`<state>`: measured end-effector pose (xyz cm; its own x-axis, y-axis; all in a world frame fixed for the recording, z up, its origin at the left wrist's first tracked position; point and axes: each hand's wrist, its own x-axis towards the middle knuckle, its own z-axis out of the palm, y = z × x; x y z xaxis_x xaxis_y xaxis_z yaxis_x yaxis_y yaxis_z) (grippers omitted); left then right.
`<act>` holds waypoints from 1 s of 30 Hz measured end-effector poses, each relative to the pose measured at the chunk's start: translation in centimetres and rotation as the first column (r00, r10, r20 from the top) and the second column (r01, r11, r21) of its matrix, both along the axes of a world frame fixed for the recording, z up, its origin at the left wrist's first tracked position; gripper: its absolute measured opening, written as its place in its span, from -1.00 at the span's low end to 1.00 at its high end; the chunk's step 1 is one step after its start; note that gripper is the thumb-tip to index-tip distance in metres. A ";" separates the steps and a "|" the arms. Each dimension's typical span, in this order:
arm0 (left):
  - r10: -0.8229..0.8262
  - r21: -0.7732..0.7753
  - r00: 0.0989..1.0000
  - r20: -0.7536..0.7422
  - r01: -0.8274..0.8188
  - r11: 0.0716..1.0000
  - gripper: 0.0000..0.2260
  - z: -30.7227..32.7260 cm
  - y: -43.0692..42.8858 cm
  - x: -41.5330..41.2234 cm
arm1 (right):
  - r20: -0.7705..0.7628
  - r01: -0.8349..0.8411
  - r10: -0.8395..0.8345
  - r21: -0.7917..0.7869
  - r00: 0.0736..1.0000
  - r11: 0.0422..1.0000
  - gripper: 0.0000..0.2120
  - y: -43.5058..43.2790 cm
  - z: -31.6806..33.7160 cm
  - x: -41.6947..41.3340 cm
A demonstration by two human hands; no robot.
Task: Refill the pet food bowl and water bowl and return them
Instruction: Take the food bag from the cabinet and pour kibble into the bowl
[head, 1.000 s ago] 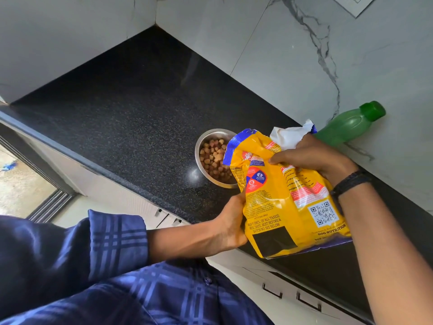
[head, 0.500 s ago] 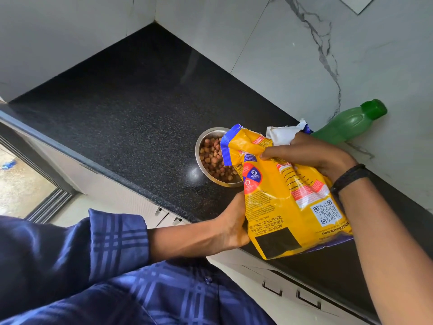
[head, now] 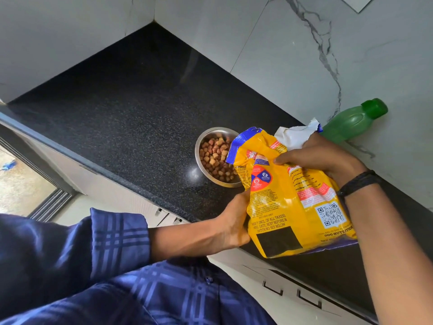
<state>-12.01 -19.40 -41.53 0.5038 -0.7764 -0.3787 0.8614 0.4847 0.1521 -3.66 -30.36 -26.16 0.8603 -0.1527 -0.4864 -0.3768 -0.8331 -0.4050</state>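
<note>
Countertop (head: 131,118), food bag (head: 288,207) now seemingly more upright

Behind food bag (head: 288,207): right side of bowl (head: 210,134), fingers of left hand (head: 234,219), base of bottle (head: 349,123).

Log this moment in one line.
phase: kibble in bowl | left hand: holds food bag side | right hand: grips bag top | green bottle: capped

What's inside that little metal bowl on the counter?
Brown and tan kibble pieces lie in the metal bowl. The yellow food bag, gripped by the left hand and right hand, covers the bowl's right edge, so what lies there cannot be seen.
</note>
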 end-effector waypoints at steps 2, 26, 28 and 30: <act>-0.009 0.010 1.000 -0.004 0.009 1.000 -0.70 -0.1 -0.1 0.0 | 0.004 0.028 -0.028 -0.005 1.000 1.000 -0.79 0.0 0.0 -0.1; -0.033 -0.065 0.999 0.002 0.033 0.997 -0.71 -0.9 -0.4 -0.3 | -0.133 -0.016 0.018 0.013 0.991 1.000 -0.62 0.2 -0.4 0.1; -0.022 -0.078 1.000 -0.007 0.022 0.997 -0.71 -1.0 -0.5 -0.2 | -0.106 -0.008 0.009 0.012 0.994 1.000 -0.69 0.0 -0.4 0.0; -0.009 -0.086 1.000 -0.010 0.008 0.996 -0.71 -1.1 -0.5 -0.2 | -0.051 -0.014 0.014 0.003 0.999 1.000 -0.76 -0.4 -0.5 0.0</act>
